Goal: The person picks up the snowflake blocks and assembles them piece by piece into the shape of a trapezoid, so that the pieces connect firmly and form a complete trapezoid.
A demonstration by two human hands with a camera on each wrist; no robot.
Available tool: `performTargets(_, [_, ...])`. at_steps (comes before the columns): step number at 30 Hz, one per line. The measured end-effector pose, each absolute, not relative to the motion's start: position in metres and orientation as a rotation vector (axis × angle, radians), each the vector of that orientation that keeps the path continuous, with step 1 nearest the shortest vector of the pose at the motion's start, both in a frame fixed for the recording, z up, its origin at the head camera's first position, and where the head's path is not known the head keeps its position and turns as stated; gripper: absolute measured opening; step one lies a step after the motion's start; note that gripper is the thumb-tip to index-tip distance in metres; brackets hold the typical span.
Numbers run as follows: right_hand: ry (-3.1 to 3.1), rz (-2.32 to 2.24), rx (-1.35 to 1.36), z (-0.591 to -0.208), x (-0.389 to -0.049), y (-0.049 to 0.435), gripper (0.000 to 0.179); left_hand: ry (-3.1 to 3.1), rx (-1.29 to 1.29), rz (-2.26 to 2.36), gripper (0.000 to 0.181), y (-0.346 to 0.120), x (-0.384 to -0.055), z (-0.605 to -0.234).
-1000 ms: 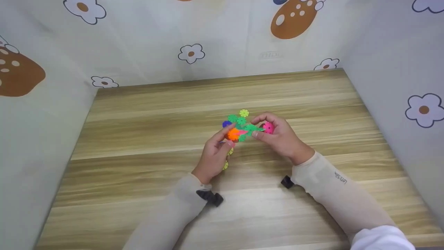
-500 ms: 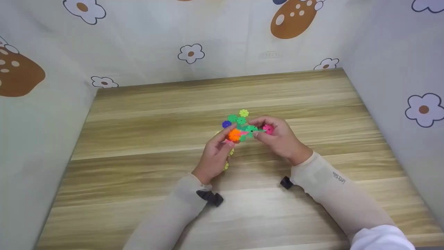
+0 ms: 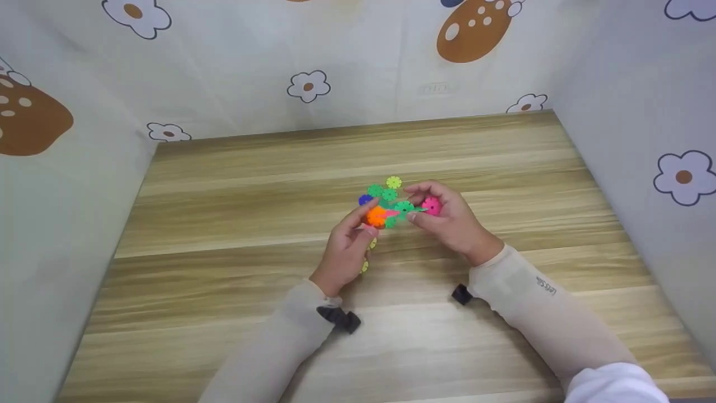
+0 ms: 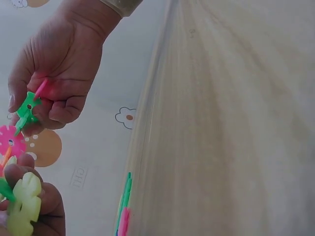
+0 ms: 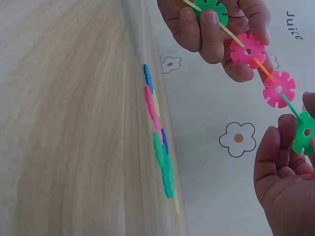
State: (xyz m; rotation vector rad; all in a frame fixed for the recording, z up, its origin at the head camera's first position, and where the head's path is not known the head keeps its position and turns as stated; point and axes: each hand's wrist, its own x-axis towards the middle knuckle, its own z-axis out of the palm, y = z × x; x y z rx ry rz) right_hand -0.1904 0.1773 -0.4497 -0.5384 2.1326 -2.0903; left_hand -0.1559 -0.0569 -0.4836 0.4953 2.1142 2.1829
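Notched plastic flower discs, slotted edge to edge, form a chain between both hands above the table. My left hand (image 3: 345,252) grips one end, with an orange disc (image 3: 377,216) at its fingertips. A pale yellow disc (image 4: 24,204) lies against its fingers in the left wrist view. Between the hands, two pink discs (image 5: 279,89) are joined by an orange one seen edge-on. My right hand (image 3: 458,224) pinches a green disc (image 5: 306,132) between thumb and fingers. A pink disc (image 3: 431,206) attached to that green one sits inside the right palm.
Loose discs lie flat on the wooden table (image 3: 251,196) just beyond the hands: a yellow disc (image 3: 394,182), a green disc (image 3: 375,191), a blue disc (image 3: 365,200) and several others. A patterned curtain (image 3: 358,50) encloses the back and sides.
The right hand's fingertips dip slightly and lift again, and the green and pink discs there tilt a little with them. The left hand and the loose discs stay nearly still.
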Motion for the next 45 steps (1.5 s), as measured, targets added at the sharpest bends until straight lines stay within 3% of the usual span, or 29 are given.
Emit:
performTargets(6, [2.097, -2.092, -0.496, -0.450, -0.195, 0.184, 0.052, 2.123, 0.483, 2.199, 0.050, -0.057, -0.157, -0.483])
performTargets(19, [2.154, -1.912, -0.604, -0.448, -0.201, 0.194, 0.049, 2.134, 0.453, 2.175, 0.048, -0.057, -0.157, -0.483])
performTargets(28, [2.270, -1.531, -0.776, -0.441, -0.202, 0.201, 0.042, 2.134, 0.450, 2.063, 0.045, -0.058, -0.158, -0.484])
performTargets(39, [2.253, -1.746, -0.453, -0.446, -0.207, 0.202, 0.039, 2.150, 0.193, 2.203, 0.046, -0.056, -0.164, -0.486])
performTargets(45, [2.148, -1.711, -0.457, -0.449, -0.210, 0.204, 0.047, 2.250, 0.110, 2.241, 0.038, -0.056, -0.165, -0.484])
